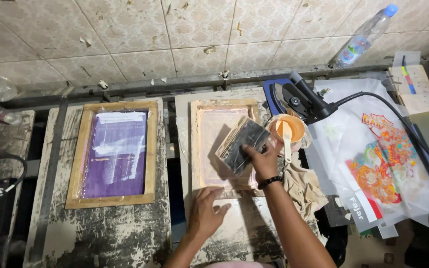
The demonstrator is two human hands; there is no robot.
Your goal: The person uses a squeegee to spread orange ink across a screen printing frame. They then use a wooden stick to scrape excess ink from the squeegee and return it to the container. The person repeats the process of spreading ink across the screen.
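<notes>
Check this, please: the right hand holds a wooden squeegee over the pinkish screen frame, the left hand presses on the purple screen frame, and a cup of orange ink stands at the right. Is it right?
Not quite. In the head view the left hand presses on the bottom edge of the pinkish screen frame, not on the purple screen frame, which lies untouched to the left. The rest stands: the right hand holds the squeegee over the pinkish frame, and the cup of orange ink stands at the right.

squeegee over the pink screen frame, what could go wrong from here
The right hand holds the squeegee tilted above the pink screen frame, so ink might drip off it. Only the left hand steadies the frame's near edge, so it may shift. The open cup of orange ink sits close to the right wrist and could be knocked over.
</notes>
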